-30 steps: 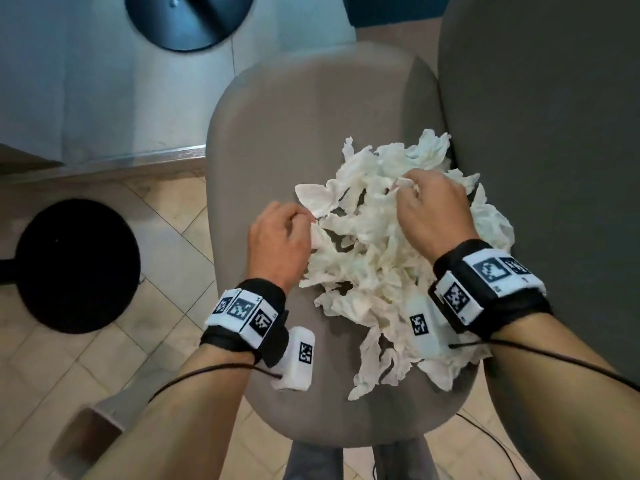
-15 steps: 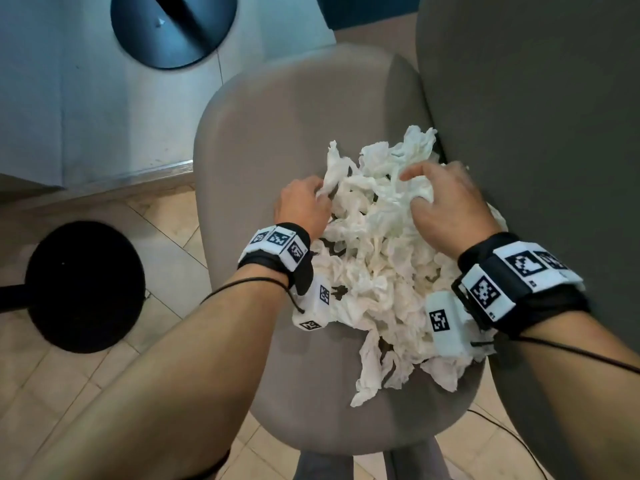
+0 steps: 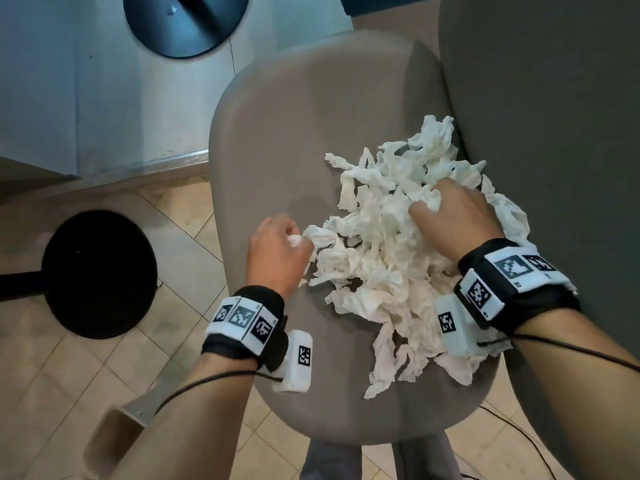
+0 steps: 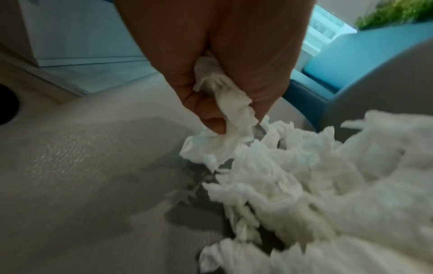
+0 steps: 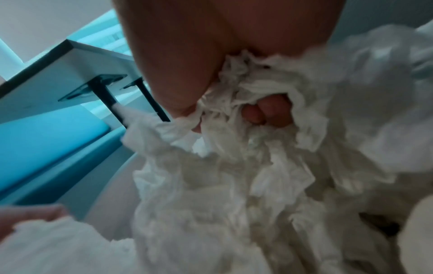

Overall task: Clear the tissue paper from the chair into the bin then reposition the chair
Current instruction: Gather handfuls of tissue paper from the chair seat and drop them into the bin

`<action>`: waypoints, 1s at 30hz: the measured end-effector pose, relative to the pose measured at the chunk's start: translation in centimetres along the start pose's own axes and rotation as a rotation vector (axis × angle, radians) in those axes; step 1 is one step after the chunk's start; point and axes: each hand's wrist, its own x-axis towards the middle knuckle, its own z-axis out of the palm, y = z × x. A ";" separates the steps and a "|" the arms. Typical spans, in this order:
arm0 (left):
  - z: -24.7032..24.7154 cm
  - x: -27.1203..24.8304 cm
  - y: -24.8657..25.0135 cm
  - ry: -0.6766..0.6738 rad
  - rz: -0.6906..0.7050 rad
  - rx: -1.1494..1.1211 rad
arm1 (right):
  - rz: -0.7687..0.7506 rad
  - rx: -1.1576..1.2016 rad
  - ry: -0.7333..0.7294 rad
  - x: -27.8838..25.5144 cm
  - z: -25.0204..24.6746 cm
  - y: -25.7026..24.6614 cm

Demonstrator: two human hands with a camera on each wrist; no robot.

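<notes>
A heap of crumpled white tissue paper [image 3: 388,258] lies on the right half of the grey chair seat [image 3: 294,140], against the backrest [image 3: 554,133]. My left hand [image 3: 280,247] is at the heap's left edge, fingers curled round a wad of tissue paper [image 4: 225,103]. My right hand [image 3: 450,216] is sunk into the top of the heap, fingers closed on a bunch of tissue paper [image 5: 246,96]. No bin is clearly in view.
A round black base [image 3: 98,271] on a black arm sits on the tiled floor to the left. A second dark round base [image 3: 187,19] stands on the pale raised floor at the top. A cable [image 3: 526,441] runs along the floor at the lower right.
My left hand has pulled back to the left edge of the heap, holding a wad. My right hand has closed on tissue at the top of the heap.
</notes>
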 end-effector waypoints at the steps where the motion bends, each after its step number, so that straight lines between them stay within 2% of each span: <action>1: 0.5 -0.2 -0.2 -0.045 0.021 0.033 | 0.001 0.041 0.030 -0.3 -0.2 0.1; 4: 2.0 -0.5 -0.8 -0.159 0.106 0.084 | -0.039 0.127 0.132 -1.6 -1.0 0.3; 6: 2.7 -0.5 -0.9 -0.203 0.115 0.141 | -0.089 0.179 0.201 -2.3 -1.6 0.6; 8: 3.0 -0.4 -0.9 -0.196 0.095 0.172 | -0.127 0.239 0.278 -3.0 -2.0 1.0; 11: 2.0 -0.7 -0.8 -0.090 0.061 0.095 | -0.121 0.329 0.355 -4.0 -2.7 1.4; 15: -0.3 -1.8 -0.7 0.056 0.046 -0.092 | -0.110 0.554 0.323 -5.0 -3.4 1.5; 21: -2.8 -4.8 0.0 0.149 0.011 -0.298 | -0.047 0.868 0.225 -6.8 -4.0 1.0; 26: -3.1 -6.8 0.4 0.058 -0.141 -0.646 | -0.081 0.928 0.204 -8.1 -3.9 1.3; 30: -4.0 -8.1 1.5 0.011 -0.115 -0.724 | -0.094 0.971 0.217 -8.9 -3.7 1.7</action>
